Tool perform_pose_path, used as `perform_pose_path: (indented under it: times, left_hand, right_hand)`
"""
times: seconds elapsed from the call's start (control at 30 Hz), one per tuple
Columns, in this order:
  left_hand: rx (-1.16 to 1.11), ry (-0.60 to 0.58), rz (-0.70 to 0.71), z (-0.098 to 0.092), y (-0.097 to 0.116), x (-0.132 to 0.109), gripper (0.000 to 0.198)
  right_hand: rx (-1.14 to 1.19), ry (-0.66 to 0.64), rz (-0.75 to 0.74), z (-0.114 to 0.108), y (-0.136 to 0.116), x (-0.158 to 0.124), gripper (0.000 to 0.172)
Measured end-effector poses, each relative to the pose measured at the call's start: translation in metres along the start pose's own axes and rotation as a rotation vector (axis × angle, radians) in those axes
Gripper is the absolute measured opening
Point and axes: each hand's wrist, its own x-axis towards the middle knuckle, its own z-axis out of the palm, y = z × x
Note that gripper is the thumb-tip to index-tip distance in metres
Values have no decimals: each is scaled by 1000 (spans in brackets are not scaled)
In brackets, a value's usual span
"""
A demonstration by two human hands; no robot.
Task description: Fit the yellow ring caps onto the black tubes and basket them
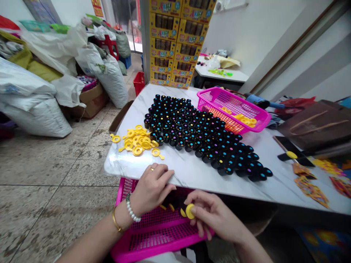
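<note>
My left hand (152, 188) rests curled on the near edge of the white marble table (192, 171), fingers bent; whether anything is in them is hidden. My right hand (214, 215) pinches a round yellow cap (189, 211) over a pink basket (156, 230) on my lap, where a few more yellow pieces (171, 207) lie. A dense block of small black cylinders (197, 131) with coloured dots stands on the table. A pile of yellow ring caps (137, 142) lies at its left.
A second pink basket (233, 109) with yellow pieces sits at the table's far right. Tools and coloured scraps (309, 182) lie on the right. Stacked yellow boxes (175, 44) and large white sacks (33, 102) stand beyond, on the floor.
</note>
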Motion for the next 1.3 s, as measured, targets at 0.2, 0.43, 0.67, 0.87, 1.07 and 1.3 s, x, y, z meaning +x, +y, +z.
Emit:
perform_pose_path:
  times: [0.2,0.43,0.67,0.87,1.07,1.3]
  left_hand:
    - [-472,36,-84,2,30,16,81]
    - [-748,-159,-122,4,64,32,86]
    - [-834,-59,-194,21,63,34,83]
    - [-840,-44,-213,31,57,38,57]
    - [-558,-81,-140,48,69,60,24]
    - [-389,-94,-108,69,69,82,40]
  right_hand:
    - [-279,320,-110,18,28,9,25]
    - [-473,683,-510,26,-12,1,12]
    - [-379,590,-650,19,-12,13,17]
    - [-273,645,-515,11,2,3,12]
    - [68,990,-363,-49,13,-32,21]
    - [157,844,-231,-61,10,-25,31]
